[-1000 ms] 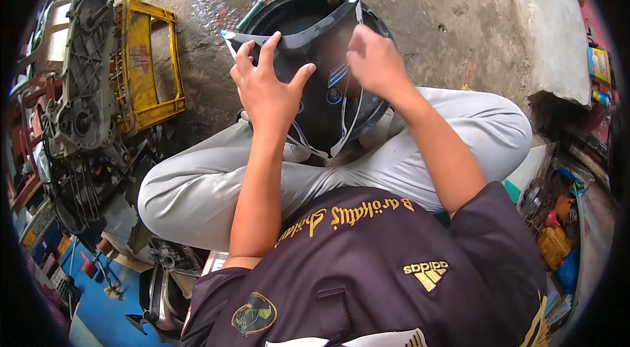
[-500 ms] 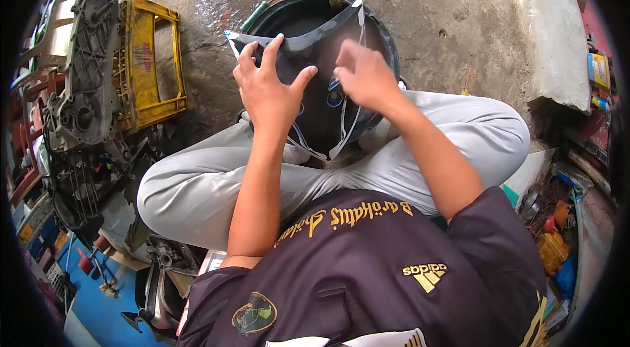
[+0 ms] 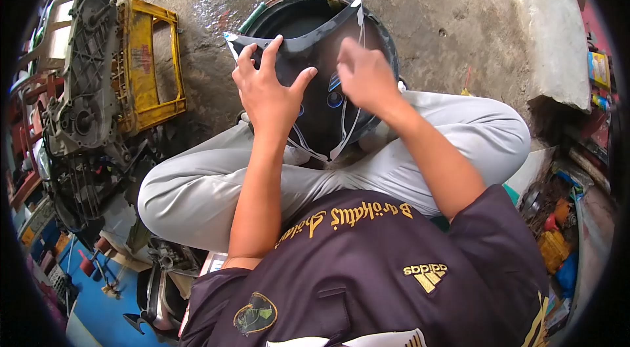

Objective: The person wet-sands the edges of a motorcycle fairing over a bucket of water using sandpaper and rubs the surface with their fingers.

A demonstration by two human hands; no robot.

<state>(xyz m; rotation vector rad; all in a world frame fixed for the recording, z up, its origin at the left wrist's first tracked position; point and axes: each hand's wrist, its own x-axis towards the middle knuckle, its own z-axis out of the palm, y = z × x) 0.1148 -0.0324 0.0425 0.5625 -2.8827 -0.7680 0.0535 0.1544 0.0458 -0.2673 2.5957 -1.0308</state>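
A glossy black plastic panel (image 3: 315, 121), much like a motorcycle body panel, has pale edges, two upper points and blue markings. It rests over a dark round tub (image 3: 295, 16) between my folded legs. My left hand (image 3: 269, 91) lies on the panel's left part, fingers spread and thumb held apart. On the right part is my right hand (image 3: 371, 78), fingers bent inward against the surface. Motion smears those fingertips, and anything pinched under them is hidden.
A yellow crate (image 3: 147, 65) stands at the left beside a grey metal engine casing (image 3: 92, 71). Wet concrete floor (image 3: 433, 25) lies beyond the tub. A concrete ledge (image 3: 554, 32) rises at the right, with mixed clutter (image 3: 554, 248) below it.
The right hand's fingers are slightly shifted on the panel and blurred in both frames. My left hand and the panel stay nearly the same.
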